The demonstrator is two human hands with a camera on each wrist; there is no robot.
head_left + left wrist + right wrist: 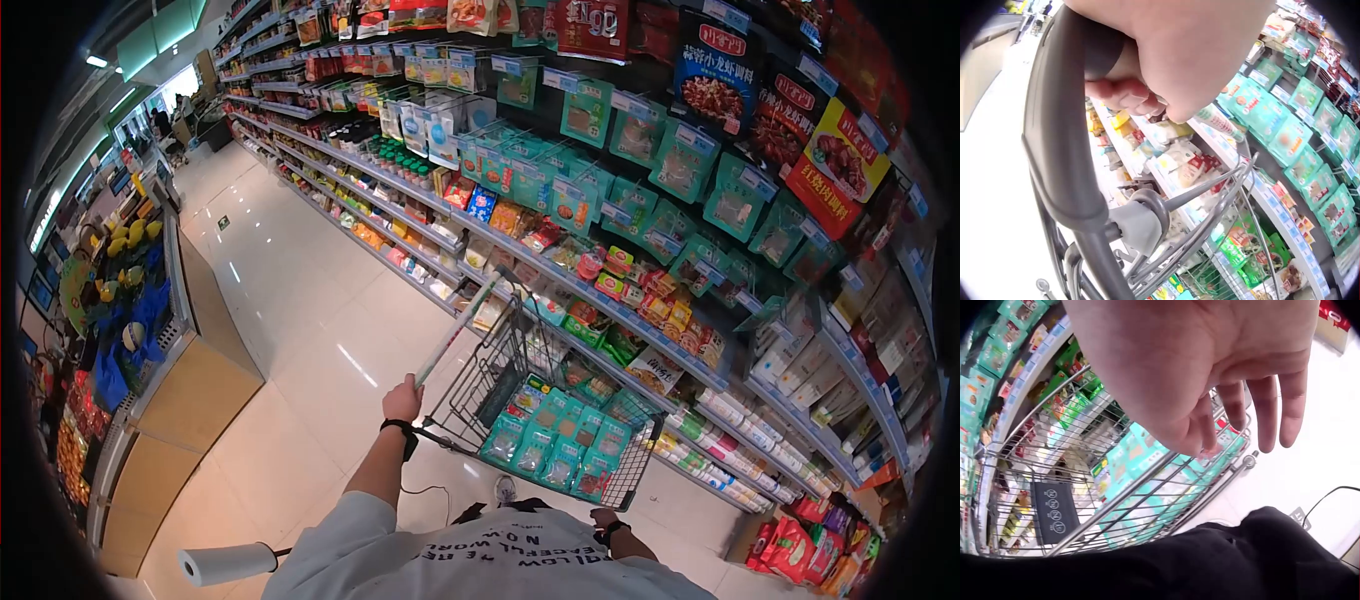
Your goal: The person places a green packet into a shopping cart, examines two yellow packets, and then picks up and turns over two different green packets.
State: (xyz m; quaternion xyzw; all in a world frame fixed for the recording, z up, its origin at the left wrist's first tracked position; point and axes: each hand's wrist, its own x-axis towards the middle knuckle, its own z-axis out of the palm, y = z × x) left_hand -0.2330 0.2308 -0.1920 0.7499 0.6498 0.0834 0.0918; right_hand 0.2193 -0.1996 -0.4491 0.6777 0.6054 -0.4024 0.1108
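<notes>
My left hand (403,400) grips one end of the handle (452,335) of a wire shopping cart (480,375). In the left wrist view, curled fingertips (1125,97) wrap round the dark grey bar. Rows of green packets (560,440) lie in the cart, with a yellow and green packet (528,395) at their side. Down by my body, my right hand (604,519) is near the cart's outer corner. Its fingers (1264,415) hang loosely with nothing between them, overlapping the cart in the right wrist view.
Beyond the cart runs a long shelf (600,300) stocked with hanging green packets and seasoning bags. A wood-sided produce stand (190,400) borders the aisle on the left. Red bags (800,545) are stacked at the lower right; a white roll (225,563) is beside my shirt.
</notes>
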